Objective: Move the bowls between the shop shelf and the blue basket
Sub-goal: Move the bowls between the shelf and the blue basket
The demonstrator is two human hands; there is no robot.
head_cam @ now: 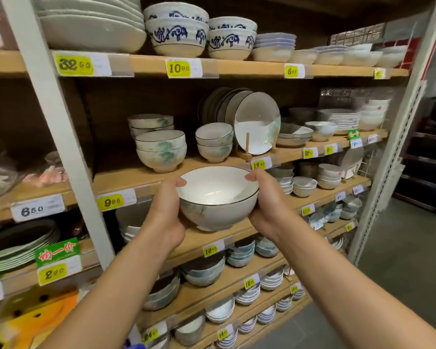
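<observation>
A white bowl (pixel 218 197) with a dark rim and a faint green pattern is held upright in front of the shop shelf (pixel 126 178). My left hand (pixel 166 215) grips its left side and my right hand (pixel 264 207) grips its right side, thumbs on the rim. Behind it on the shelf stand matching bowls (pixel 161 149) stacked in twos, and a smaller stack (pixel 214 142) to their right. A sliver of blue at the bottom edge (pixel 136 346) may be the basket; I cannot tell.
A large plate (pixel 257 122) leans on a wooden stand behind the held bowl. Shelves above and below are packed with bowls and plates, with yellow price tags (pixel 110 202) on the edges. A white upright post (pixel 61 137) stands left. Floor aisle (pixel 400 248) opens right.
</observation>
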